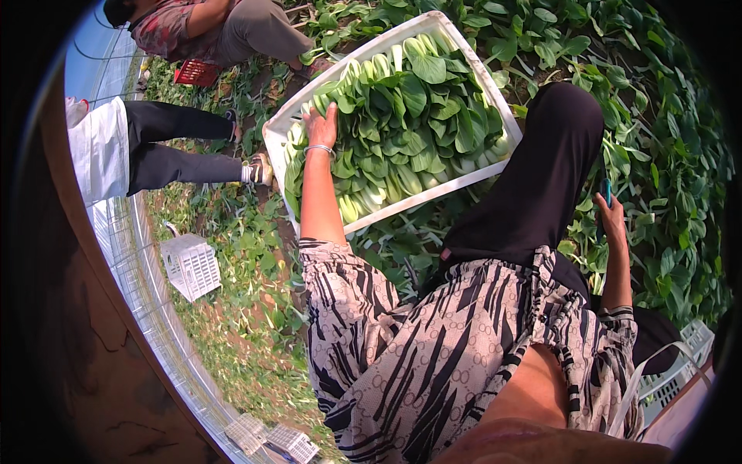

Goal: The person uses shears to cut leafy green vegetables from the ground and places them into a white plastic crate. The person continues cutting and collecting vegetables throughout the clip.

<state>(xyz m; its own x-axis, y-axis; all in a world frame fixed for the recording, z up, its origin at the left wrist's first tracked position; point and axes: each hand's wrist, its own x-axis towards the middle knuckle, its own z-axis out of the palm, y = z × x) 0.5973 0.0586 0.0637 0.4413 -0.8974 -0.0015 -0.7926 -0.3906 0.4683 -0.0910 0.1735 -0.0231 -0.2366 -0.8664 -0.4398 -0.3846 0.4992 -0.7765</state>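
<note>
A white plastic crate [426,196] lies before me, tilted in view, filled with rows of bok choy [406,110], pale stems along the edges and dark leaves over the middle. My left hand [322,124], with a bracelet at the wrist, reaches into its left part and rests on the stems there; its fingertips are partly hidden among them. Off to the right, beside my knee, my right hand [611,216] is closed around a tool with a teal handle [607,191], perhaps a knife. The rest of that tool is hard to make out against the leaves.
Bok choy plants [672,145] grow thickly at the right. A person [255,29] sits beyond the crate near a red basket [197,72]; another person [174,148] stands at the left. White crates [191,267] lie on the leaf-strewn ground, and a pale green crate [666,377] is at lower right.
</note>
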